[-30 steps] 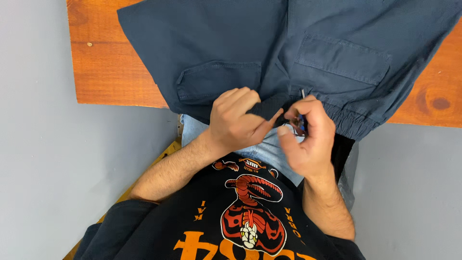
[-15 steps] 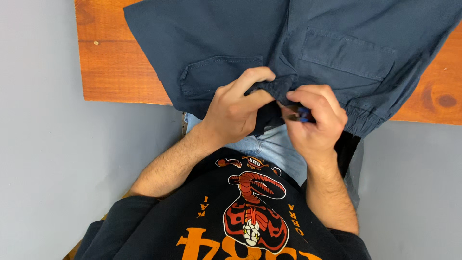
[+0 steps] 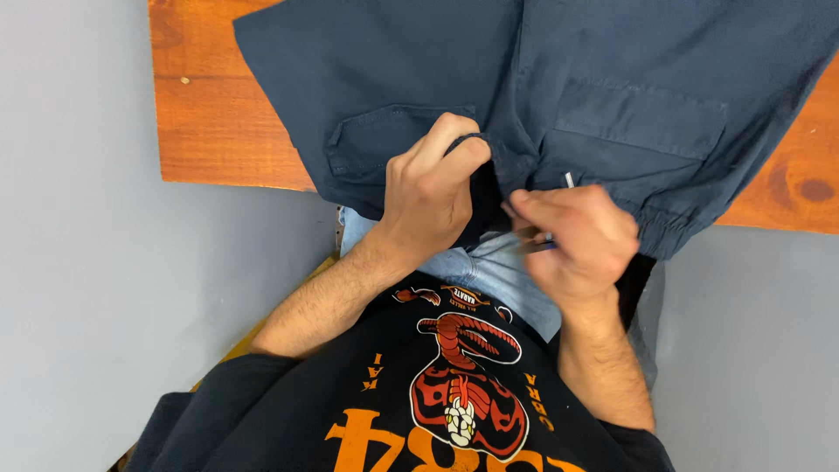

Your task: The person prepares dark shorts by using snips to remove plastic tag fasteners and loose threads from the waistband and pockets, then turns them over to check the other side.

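Note:
Dark navy trousers point(image 3: 419, 79) lie spread on an orange-brown wooden tabletop point(image 3: 210, 131), their waistband hanging over the near edge. My left hand point(image 3: 433, 192) is closed on a fold of the waistband between the two back pockets, thumb on top. My right hand point(image 3: 581, 240), blurred by motion, sits just right of it against the same edge. It grips a small thin tool point(image 3: 568, 180) whose pale tip pokes up above the fingers and whose blue end shows below them. The two hands are nearly touching.
The near edge of the tabletop runs across the view, with grey floor point(image 3: 105, 306) below it on both sides. My black printed T-shirt point(image 3: 454, 393) and light blue jeans point(image 3: 489, 271) fill the lower middle.
My left hand has slid up and taken a fuller grip on the waistband fold. My right hand has drawn slightly to the right with the small tool, moving fast enough to blur.

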